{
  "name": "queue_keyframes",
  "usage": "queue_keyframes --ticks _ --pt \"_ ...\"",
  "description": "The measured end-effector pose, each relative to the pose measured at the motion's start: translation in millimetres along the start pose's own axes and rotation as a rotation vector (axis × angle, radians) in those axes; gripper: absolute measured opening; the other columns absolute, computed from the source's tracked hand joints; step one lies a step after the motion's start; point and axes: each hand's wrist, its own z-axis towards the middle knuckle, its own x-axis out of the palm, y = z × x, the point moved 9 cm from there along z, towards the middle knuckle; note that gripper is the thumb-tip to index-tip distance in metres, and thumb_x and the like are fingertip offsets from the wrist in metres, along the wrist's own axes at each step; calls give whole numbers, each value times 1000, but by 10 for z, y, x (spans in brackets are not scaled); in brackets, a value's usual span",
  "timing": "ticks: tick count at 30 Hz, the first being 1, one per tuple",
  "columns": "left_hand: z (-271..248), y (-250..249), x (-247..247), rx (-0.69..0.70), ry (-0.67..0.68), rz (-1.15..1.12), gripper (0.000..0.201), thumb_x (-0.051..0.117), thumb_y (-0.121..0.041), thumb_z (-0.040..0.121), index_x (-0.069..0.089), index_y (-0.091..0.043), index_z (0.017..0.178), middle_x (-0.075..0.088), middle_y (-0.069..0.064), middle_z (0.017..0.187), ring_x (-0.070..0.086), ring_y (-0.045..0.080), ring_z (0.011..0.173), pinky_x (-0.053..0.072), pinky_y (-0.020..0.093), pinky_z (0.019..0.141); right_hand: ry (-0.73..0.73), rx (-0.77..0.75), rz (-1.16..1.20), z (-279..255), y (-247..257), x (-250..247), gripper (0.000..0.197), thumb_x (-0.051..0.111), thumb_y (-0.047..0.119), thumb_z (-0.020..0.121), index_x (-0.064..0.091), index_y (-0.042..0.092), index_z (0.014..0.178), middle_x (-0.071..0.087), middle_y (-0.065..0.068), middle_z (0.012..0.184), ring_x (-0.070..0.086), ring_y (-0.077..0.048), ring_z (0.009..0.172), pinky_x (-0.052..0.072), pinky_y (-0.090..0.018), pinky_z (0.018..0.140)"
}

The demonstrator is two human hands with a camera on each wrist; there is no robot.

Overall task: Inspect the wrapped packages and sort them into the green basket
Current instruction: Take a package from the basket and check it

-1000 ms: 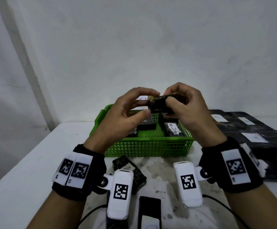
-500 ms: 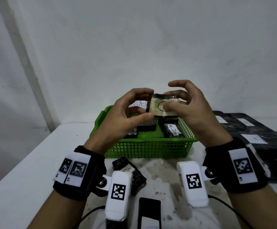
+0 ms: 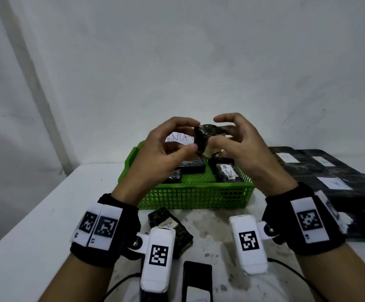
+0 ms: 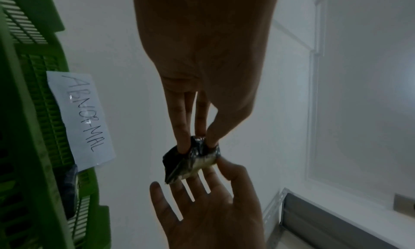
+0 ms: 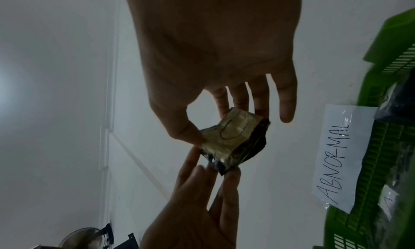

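1. We are holding one small package [image 3: 205, 138] up in the air with both hands, above the far side of the green basket [image 3: 195, 196].
2. Our left hand [image 3: 166, 153] is pinching the left end of the package between the thumb and the fingertips [image 4: 183, 146].
3. Our right hand [image 3: 240, 147] is pinching the right side, with the thumb on the near face and the fingers behind. Its first finger is curling above the package and we cannot tell if it is touching.
4. The package is wearing dark shiny wrap. In the right wrist view a pale label [image 5: 231, 130] with a curved pen mark is showing on one face.
5. The green basket is sitting on the white table [image 3: 35, 225], in the middle and just past our wrists.
6. A paper sign [image 3: 180, 138] is sticking to the far wall of the basket. In the wrist views it is reading "ABNORMAL".
7. Some dark packages are lying inside the basket. One on the right [image 3: 227, 174] is showing a white label.
8. Another dark package [image 3: 170, 229] is lying on the table just near the basket, partly under our left wrist camera [image 3: 157, 258].
9. Big flat dark packages [image 3: 329, 175] with white labels are lying to the right of the basket.
10. A dark box [image 3: 196, 280] is sitting at the near edge, between our two wrists.
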Motion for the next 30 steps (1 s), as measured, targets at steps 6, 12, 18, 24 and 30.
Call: queue_keyframes --ticks 6,12,18,24,30 --pt "-21 -11 50 -34 46 -163 29 57 -4 100 61 -15 126 68 1 105 73 25 84 60 37 85 33 -84 -63 -67 119 32 54 64 44 70 54 35 122 68 9 118 70 -19 106 59 -53 90" --pt "-26 32 110 -134 56 -231 29 59 -28 96 63 -12 119 69 6 103 74 28 79 59 29 72 -143 -241 -121 -119 276 -100 38 64 21 77 49 30 111 74 2 93 71 -21 78 60 -51 68" --pt "0 185 83 -221 27 -262 41 66 -43 80 66 -15 110 72 0 101 73 22 75 59 29 72 18 -250 -155 -90 223 52 60 75 16 77 47 24 130 70 10 115 66 -9 114 57 -28 87" --pt "8 223 48 -199 22 -309 43 81 -24 78 65 -18 117 70 8 115 75 23 93 60 31 80 94 -150 -48 -70 177 32 58 71 41 81 50 37 136 61 12 134 61 -6 124 53 -42 104" --pt "-19 146 164 -142 109 -223 49 81 -17 80 61 -21 124 68 8 119 73 19 93 58 28 81 19 -113 -64 -48 129 -14 43 68 31 71 58 33 114 73 -13 96 72 -37 89 62 -56 78"
